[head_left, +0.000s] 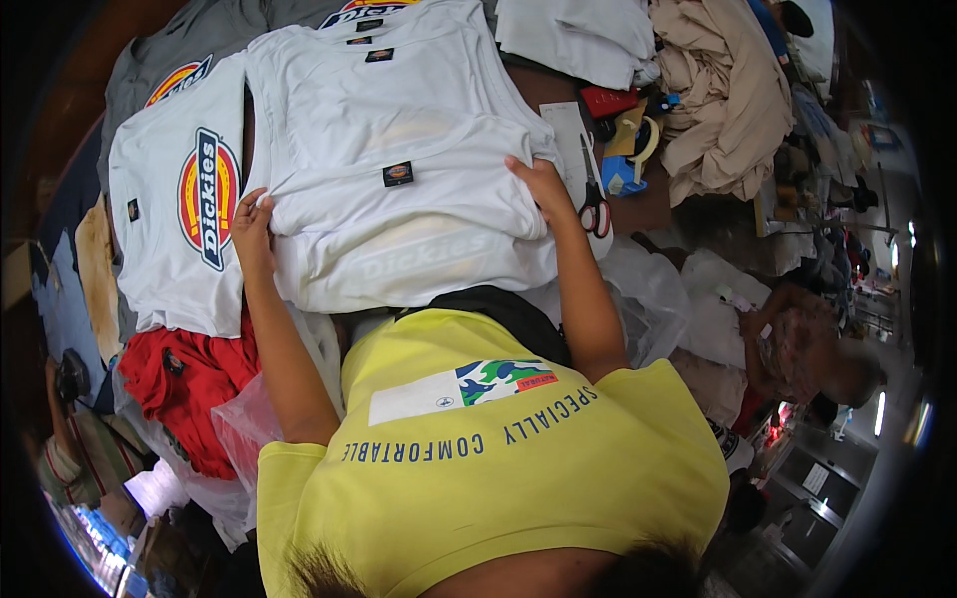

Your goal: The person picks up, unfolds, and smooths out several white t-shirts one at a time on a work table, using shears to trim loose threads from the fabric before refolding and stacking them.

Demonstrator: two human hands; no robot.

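A white sleeveless shirt lies in front of me, wrinkled, with a small black label at its neckline and a faint print showing through. My left hand pinches its left edge between thumb and fingers. At the opposite edge my right hand is closed on the cloth, thumb on top and the other fingers partly hidden. Beyond it, more white shirts lie overlapped, each neck label showing. To the left is a folded white shirt with a red, yellow and blue oval print.
Scissors with red-and-black handles lie right of my right hand, near a tape dispenser and a red box. Beige cloth is heaped at far right. Red garments sit at lower left beside clear plastic. Another person is at right.
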